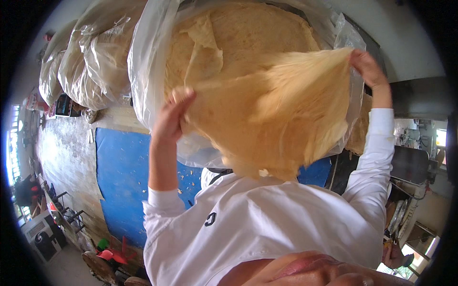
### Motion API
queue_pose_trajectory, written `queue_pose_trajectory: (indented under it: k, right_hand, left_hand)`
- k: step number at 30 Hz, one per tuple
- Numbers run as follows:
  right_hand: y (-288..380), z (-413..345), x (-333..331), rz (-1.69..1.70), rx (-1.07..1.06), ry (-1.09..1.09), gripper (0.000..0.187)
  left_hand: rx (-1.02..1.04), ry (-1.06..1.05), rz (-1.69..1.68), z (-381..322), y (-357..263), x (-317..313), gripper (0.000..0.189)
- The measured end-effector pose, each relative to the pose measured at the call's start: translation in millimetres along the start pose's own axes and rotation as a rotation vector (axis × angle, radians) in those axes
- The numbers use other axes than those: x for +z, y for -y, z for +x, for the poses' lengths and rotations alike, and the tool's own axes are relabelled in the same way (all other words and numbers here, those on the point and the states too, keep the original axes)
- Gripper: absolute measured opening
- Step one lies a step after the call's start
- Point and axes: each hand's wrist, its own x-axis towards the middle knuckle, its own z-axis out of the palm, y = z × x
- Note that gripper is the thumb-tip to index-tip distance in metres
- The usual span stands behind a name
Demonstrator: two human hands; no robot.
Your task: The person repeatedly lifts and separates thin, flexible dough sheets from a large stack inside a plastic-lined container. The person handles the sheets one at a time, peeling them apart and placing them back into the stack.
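Observation:
A large, thin, pale brown sheet (264, 118), which looks like flatbread, hangs between my two hands. Its right part is blurred and its lower edge is ragged. My left hand (173, 112) pinches it at the left edge, thumb and fingers together. Higher up on the right, my right hand (370, 69) grips a drawn-up corner. Behind and below it lies a round stack of similar sheets (257, 26) inside a clear plastic bag (148, 68) with its mouth spread wide. A loose folded flap (205, 50) stands out on the stack's left side.
More filled plastic bags (96, 60) stand at the upper left. A blue mat (121, 178) strewn with crumbs covers part of the worn floor (64, 150). At lower left are a red plastic object (114, 254) and a round stool (98, 266). A dark panel (408, 161) stands at right.

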Motion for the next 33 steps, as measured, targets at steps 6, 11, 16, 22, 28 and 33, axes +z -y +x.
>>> queue_pose_trajectory:
  k: [6, 11, 16, 22, 28, 33]
  right_hand:
    - [106.7, -8.3, -95.2, 0.434, -0.327, -0.703, 0.037]
    - [119.8, -56.8, -99.9, -0.472, -0.443, -1.017, 0.047]
    - [-4.1, -50.9, -57.3, -0.469, -0.186, -0.698, 0.032]
    - [-89.2, -54.6, 48.6, -0.952, 0.224, -0.443, 0.028]
    - [-58.8, -60.7, 121.6, -1.192, -0.320, -0.535, 0.037]
    - [-91.1, -69.0, 175.6, -1.306, -0.331, -0.404, 0.058]
  left_hand:
    - [0.406, 0.217, 0.078, 58.2, -138.9, 59.4, 0.032]
    - [0.709, 0.283, 0.129, 51.5, -152.9, 75.6, 0.026]
    - [0.597, 0.042, 0.604, 30.1, -67.7, 43.1, 0.019]
    - [0.381, -0.147, 1.111, -10.0, 32.6, 8.7, 0.045]
    - [0.885, 0.013, 1.623, -6.5, 60.0, 44.6, 0.036]
    - [0.924, 0.352, 1.687, 12.8, 78.7, 57.5, 0.045]
